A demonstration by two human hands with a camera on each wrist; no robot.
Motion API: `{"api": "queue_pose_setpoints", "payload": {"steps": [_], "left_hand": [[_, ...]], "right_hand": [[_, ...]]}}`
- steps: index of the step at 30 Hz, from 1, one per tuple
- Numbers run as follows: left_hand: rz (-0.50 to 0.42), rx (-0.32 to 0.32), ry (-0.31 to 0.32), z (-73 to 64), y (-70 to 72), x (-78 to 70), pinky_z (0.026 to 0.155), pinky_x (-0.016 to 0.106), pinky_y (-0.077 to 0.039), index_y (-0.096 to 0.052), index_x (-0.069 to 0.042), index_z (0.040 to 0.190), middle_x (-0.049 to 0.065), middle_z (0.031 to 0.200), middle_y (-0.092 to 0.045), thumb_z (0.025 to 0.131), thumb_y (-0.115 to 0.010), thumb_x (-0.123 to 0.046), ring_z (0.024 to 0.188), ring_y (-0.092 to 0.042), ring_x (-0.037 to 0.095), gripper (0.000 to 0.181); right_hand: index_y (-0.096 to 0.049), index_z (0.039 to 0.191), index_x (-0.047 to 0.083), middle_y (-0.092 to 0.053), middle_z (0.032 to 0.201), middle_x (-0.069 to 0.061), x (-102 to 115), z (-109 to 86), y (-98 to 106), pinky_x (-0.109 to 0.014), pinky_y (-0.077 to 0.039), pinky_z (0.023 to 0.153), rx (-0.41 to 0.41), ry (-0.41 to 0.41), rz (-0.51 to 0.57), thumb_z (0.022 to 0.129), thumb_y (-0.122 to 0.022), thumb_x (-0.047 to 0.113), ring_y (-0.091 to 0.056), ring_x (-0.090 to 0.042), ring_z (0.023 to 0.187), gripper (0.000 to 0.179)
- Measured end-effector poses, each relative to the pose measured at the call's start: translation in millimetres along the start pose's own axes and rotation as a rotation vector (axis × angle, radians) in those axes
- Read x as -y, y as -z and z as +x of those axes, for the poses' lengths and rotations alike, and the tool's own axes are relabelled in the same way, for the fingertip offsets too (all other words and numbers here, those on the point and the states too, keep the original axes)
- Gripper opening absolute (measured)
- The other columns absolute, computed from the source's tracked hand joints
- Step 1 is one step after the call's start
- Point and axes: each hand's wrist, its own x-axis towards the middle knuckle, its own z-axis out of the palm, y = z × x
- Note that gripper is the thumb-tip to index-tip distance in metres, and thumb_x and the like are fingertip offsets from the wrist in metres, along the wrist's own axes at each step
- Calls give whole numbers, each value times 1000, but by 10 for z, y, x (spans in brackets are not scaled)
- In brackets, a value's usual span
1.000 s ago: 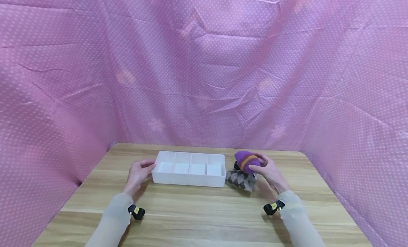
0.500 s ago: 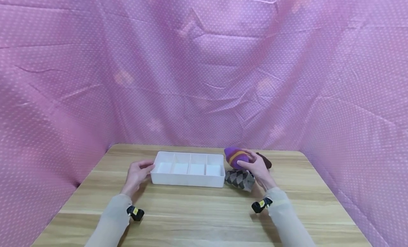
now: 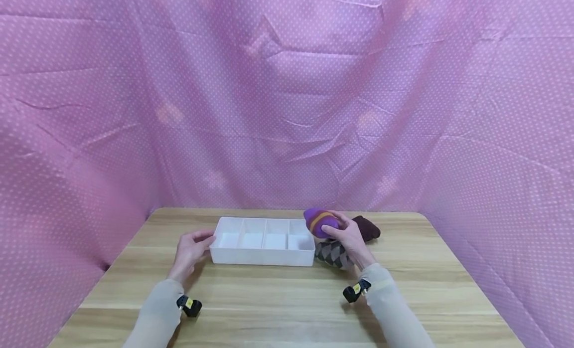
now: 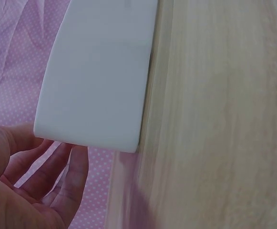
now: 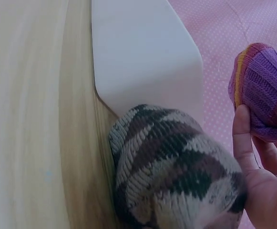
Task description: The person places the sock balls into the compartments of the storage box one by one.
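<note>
A purple rolled-up sock (image 3: 320,223) with orange and dark red stripes is pinched between the thumb and fingers of my right hand (image 3: 351,238), raised by the right end of a white divided box (image 3: 262,257). In the right wrist view the same purple sock (image 5: 267,90) hangs clear of the table. Below that hand lies a grey-and-dark diamond-patterned rolled sock (image 3: 333,253), close to the box's right wall. My left hand (image 3: 189,253) touches the box's left end; its fingers (image 4: 74,181) are loosely extended there, tips partly hidden by the wall.
Behind my right hand lies a dark maroon rolled sock (image 3: 367,229). The box has several compartments side by side, with nothing visible in them. The wooden table (image 3: 269,308) ends at a pink dotted curtain (image 3: 287,138) at the back and sides.
My right hand has carried the purple sock leftward, from over the other socks to the box's right end. The maroon sock has come into view. My left hand stays at the box.
</note>
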Motion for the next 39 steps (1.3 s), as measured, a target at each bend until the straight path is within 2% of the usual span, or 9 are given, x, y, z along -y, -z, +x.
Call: {"api": "queue_pose_setpoints", "payload": {"steps": [12, 17, 23, 33, 39], "left_hand": [[23, -10, 10, 23, -9, 4, 88, 36, -60, -60, -1, 130, 24, 131, -59, 95, -64, -14, 94, -66, 15, 37], [24, -9, 10, 24, -14, -25, 87, 34, -60, -59, 0, 130, 24, 132, -58, 95, -64, -14, 99, -65, 20, 39], [34, -8, 13, 16, -13, -29, 84, 31, -60, -59, 1, 130, 25, 131, -58, 95, -64, -15, 101, -64, 21, 39], [31, -10, 8, 13, -19, -22, 85, 32, -60, -60, 2, 129, 25, 130, -59, 96, -63, -13, 99, -64, 19, 37], [41, -5, 22, 14, -11, -32, 92, 38, -58, -59, -1, 131, 23, 133, -57, 97, -62, -16, 106, -63, 23, 38]], "right_hand": [[-56, 134, 17, -66, 125, -14, -9, 18, -128, -27, -52, 89, 5, -1, -24, 78, -83, 23, -61, -19, 108, 63], [-58, 132, 21, -65, 127, -9, 27, 31, -185, -29, -53, 90, -16, -37, -53, 73, -87, 29, -59, -22, 113, 66], [-57, 131, 25, -65, 128, -7, 56, 56, -267, -36, -51, 96, -4, -67, -92, 70, -88, 34, -57, -26, 117, 69], [-55, 135, 18, -65, 127, -9, 8, 61, -410, -43, -52, 98, 20, 14, -221, 71, -88, 33, -59, -27, 115, 74], [-60, 127, 21, -66, 124, -6, 7, 51, -518, -41, -55, 94, -29, 72, -368, 67, -90, 37, -62, -25, 110, 69]]}}
